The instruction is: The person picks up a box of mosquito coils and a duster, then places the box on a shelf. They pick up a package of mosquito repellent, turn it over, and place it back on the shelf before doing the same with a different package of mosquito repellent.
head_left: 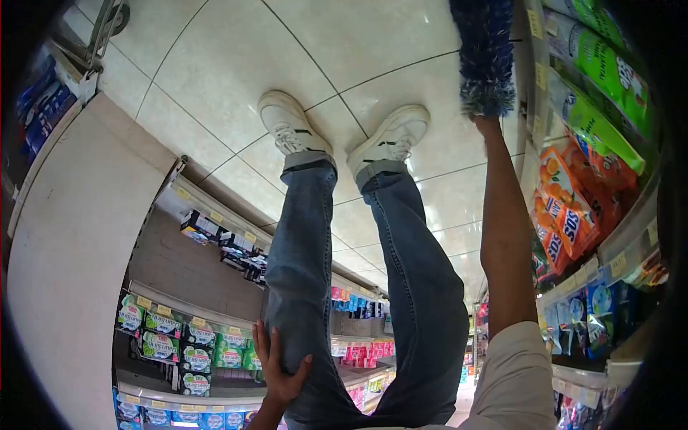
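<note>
My right hand [488,126] is at the end of my outstretched arm, closed round the base of a fluffy blue duster [487,54]. The duster's fibres run up to the top edge of the view, close beside the right-hand shelf, and its handle is hidden in the grip. Lower left, my left hand [282,369] lies on my jeans leg [304,265] with its fingers apart and nothing in it. Orange SOS pouches [566,208] stand on the shelf to the right of my right forearm.
Green SOS pouches [605,64] fill the shelf at the upper right. Shelves on the left carry green and white packs [161,344] and dark boxes [201,227]. A white panel [79,215] stands far left, with a wheeled cart [107,25] above it. My shoes are on tiled floor [215,79].
</note>
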`<action>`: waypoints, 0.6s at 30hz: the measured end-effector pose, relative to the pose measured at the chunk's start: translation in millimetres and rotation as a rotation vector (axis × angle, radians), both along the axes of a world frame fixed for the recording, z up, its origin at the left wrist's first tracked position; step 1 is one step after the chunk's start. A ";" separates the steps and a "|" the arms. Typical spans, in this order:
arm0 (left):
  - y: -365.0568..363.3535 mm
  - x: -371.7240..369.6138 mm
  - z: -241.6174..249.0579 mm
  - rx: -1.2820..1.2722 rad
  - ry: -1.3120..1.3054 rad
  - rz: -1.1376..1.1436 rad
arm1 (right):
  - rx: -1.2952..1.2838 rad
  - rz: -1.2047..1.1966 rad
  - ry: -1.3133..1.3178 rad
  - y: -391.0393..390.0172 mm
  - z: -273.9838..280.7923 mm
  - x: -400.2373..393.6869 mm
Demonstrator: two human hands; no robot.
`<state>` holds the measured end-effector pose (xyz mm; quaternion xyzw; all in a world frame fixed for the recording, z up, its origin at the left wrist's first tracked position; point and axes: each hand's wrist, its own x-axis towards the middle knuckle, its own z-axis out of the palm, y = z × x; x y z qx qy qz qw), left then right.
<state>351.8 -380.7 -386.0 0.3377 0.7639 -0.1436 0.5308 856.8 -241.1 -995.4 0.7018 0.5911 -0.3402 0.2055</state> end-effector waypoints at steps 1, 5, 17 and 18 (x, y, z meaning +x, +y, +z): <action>0.7 1.6 -1.3 0.006 0.010 -0.001 | -0.239 -0.166 -0.116 13.4 3.7 -23.7; 8.6 10.7 -2.1 -0.012 0.028 -0.028 | 0.006 -0.523 -0.071 69.8 115.9 -148.8; 52.9 -5.3 40.6 0.557 0.122 0.084 | -0.308 -0.492 0.092 0.4 400.2 -97.3; 65.3 -12.8 42.5 0.625 0.106 0.119 | -0.212 -0.522 0.116 5.0 435.0 -95.9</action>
